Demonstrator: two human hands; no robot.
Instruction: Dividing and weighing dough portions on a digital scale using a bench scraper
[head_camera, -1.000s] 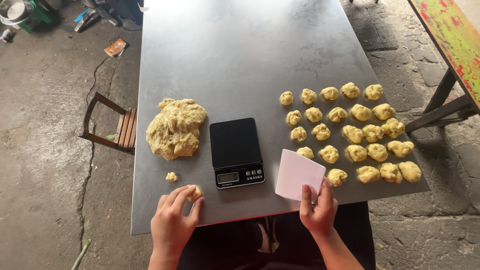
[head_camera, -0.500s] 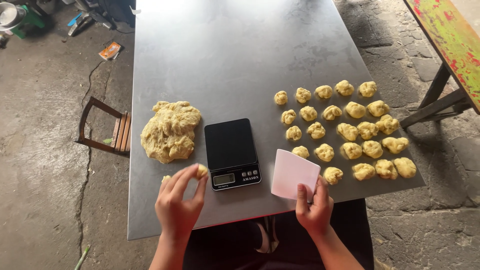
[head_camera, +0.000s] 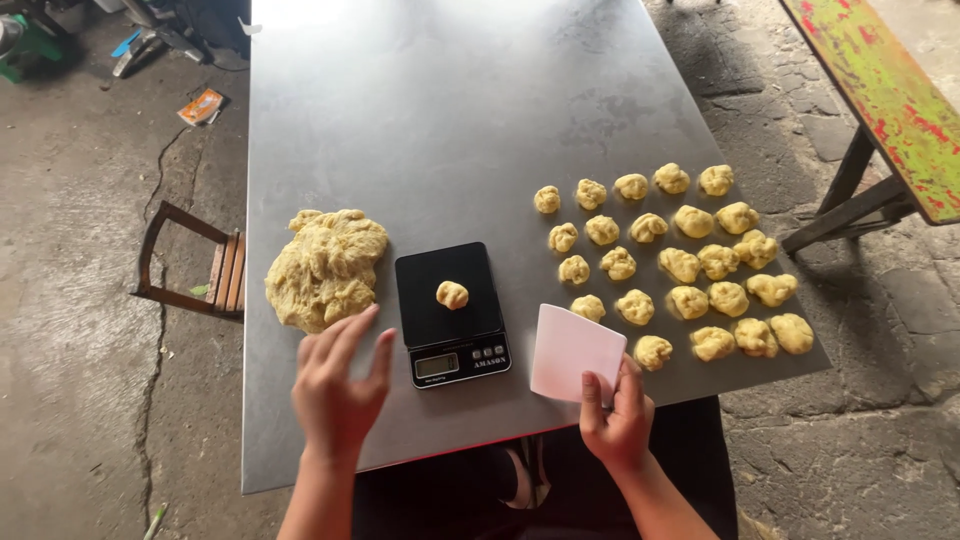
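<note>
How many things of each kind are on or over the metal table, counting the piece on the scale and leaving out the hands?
Small dough pieces: 25
Large dough lump: 1
Black scale: 1
White scraper: 1
Total: 28

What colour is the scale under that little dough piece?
Black scale, grey display strip in front; head view shows it.

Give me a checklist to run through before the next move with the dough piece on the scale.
1. Dough piece sits fully on the scale: ok.
2. Left hand off the scale, open: ok.
3. Scale reading legible: cannot tell, too small.
4. Right hand grips the white scraper: ok.
5. Big dough lump within left-hand reach: ok, likely.
6. Free spot beside the portioned balls: ok.
</note>
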